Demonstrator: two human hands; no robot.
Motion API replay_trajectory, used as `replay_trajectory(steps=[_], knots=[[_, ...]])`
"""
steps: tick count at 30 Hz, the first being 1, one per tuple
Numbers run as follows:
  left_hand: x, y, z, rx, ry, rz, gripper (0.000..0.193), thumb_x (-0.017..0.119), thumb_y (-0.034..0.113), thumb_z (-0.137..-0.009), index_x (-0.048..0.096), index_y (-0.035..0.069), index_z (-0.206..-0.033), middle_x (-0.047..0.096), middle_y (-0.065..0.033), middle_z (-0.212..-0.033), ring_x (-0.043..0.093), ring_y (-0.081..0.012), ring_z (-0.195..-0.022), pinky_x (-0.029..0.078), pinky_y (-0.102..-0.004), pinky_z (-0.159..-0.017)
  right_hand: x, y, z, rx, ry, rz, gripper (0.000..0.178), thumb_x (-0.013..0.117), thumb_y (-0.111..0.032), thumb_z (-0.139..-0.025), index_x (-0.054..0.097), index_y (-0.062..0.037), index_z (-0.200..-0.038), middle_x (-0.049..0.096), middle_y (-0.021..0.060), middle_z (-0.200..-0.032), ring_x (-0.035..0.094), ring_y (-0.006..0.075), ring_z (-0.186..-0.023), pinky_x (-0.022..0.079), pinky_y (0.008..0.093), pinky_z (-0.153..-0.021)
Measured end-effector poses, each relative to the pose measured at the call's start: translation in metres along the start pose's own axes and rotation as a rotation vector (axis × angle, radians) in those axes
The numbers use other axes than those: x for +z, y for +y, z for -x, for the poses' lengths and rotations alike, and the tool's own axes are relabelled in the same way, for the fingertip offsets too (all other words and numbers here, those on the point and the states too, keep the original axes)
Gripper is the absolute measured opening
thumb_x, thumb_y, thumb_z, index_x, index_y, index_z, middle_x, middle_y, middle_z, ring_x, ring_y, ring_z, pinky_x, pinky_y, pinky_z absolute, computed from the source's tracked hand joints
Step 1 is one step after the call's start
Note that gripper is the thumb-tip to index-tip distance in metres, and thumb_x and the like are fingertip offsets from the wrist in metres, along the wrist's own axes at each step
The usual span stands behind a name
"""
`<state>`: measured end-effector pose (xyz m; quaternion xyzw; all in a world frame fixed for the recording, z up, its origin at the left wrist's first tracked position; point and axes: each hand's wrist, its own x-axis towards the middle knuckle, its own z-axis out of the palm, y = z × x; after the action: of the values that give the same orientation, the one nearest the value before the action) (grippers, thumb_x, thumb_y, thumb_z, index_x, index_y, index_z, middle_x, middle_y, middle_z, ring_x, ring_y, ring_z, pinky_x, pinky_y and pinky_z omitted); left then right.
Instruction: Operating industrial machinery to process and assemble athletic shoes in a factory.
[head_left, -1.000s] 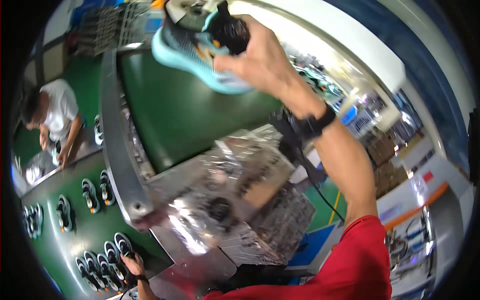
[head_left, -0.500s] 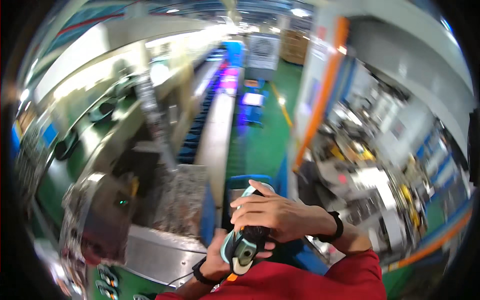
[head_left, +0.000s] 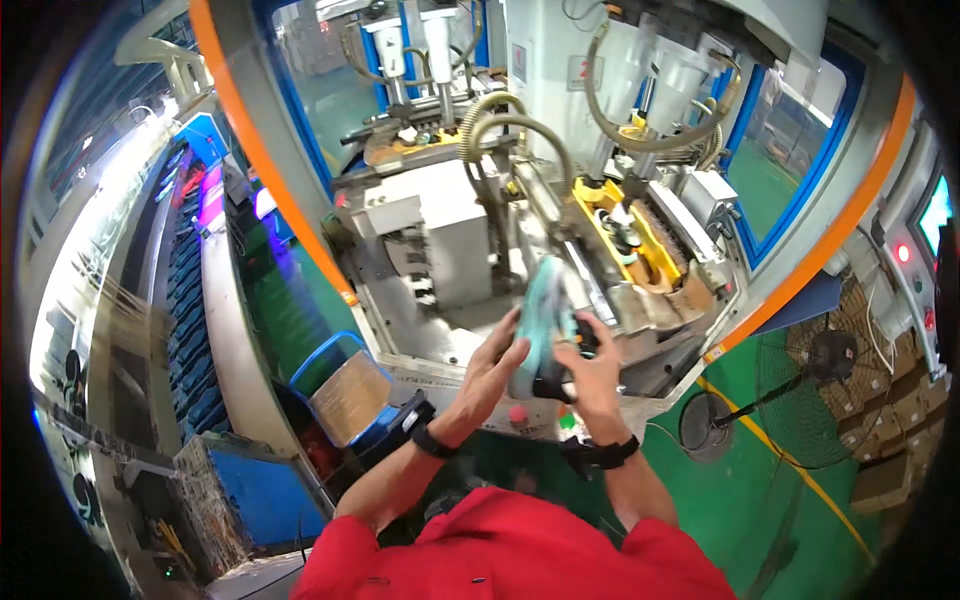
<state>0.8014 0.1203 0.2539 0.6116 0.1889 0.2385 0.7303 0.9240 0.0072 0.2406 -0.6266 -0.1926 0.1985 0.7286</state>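
A shoe (head_left: 541, 318), pale teal and black and smeared by motion, is held up between my two hands in front of the machine. My left hand (head_left: 490, 368) presses against its left side, thumb toward me. On the other side my right hand (head_left: 596, 372) is closed around the black part, its fingers partly hidden behind the shoe. Beyond the hands, a yellow fixture (head_left: 645, 248) in the machine's right station holds what looks like another shoe (head_left: 618, 232).
Orange-edged guards (head_left: 262, 150) frame the press machine (head_left: 440, 240) on both sides. A blue chair (head_left: 350, 395) stands at left by the conveyor (head_left: 235, 320). To the right are a floor fan (head_left: 825, 360) and a control panel (head_left: 912, 265) with a red light.
My view has swung right from the conveyor aisle to face the machine. The shoe has gone from close to my body to held out ahead, with my right hand now at its right side.
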Motion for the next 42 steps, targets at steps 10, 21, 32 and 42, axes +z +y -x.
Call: replay_trajectory(steps=[10, 21, 32, 42], knots=[[0.077, -0.126, -0.303, -0.098, 0.235, -0.562, 0.066, 0.073, 0.028, -0.079, 0.045, -0.008, -0.126, 0.063, -0.0247, -0.108, 0.062, -0.0356, -0.102, 0.049, -0.0414, -0.088, -0.147, -0.041, -0.055, -0.086, 0.475, 0.143, 0.051, 0.060, 0.003, -0.073, 0.055, 0.0026, -0.123, 0.058, 0.0079, -0.110, 0.056, 0.0164, -0.096, 0.045, 0.0291, -0.089], [-0.003, -0.137, -0.354, -0.384, 0.458, -0.350, 0.029, 0.069, 0.014, -0.074, 0.061, -0.004, -0.095, 0.067, -0.0194, -0.090, 0.068, -0.0278, -0.080, 0.054, -0.0404, -0.064, -0.164, -0.079, -0.182, -0.144, 0.367, 0.641, 0.050, 0.070, -0.005, -0.069, 0.059, 0.0043, -0.116, 0.062, 0.0115, -0.109, 0.059, 0.0183, -0.097, 0.047, 0.0305, -0.088], [-0.144, 0.089, 0.008, -0.475, 0.223, 0.322, 0.050, 0.066, 0.005, -0.085, 0.048, -0.005, -0.130, 0.060, -0.0065, -0.116, 0.059, -0.0144, -0.102, 0.048, -0.0306, -0.092, 0.103, 0.010, -0.359, 0.143, -0.169, 1.298, 0.043, 0.074, -0.023, -0.067, 0.063, 0.0052, -0.097, 0.068, 0.0228, -0.101, 0.067, 0.0338, -0.096, 0.053, 0.0409, -0.083], [-0.159, 0.085, 0.201, -0.221, 1.157, 0.326, 0.032, 0.059, 0.007, -0.090, 0.054, -0.003, -0.120, 0.063, -0.0078, -0.104, 0.064, -0.0158, -0.090, 0.054, -0.0299, -0.077, 0.138, 0.068, -0.316, -0.342, -0.057, 1.262, 0.039, 0.063, -0.016, -0.080, 0.048, 0.0030, -0.110, 0.066, 0.0266, -0.094, 0.066, 0.0413, -0.092, 0.052, 0.0479, -0.082]])
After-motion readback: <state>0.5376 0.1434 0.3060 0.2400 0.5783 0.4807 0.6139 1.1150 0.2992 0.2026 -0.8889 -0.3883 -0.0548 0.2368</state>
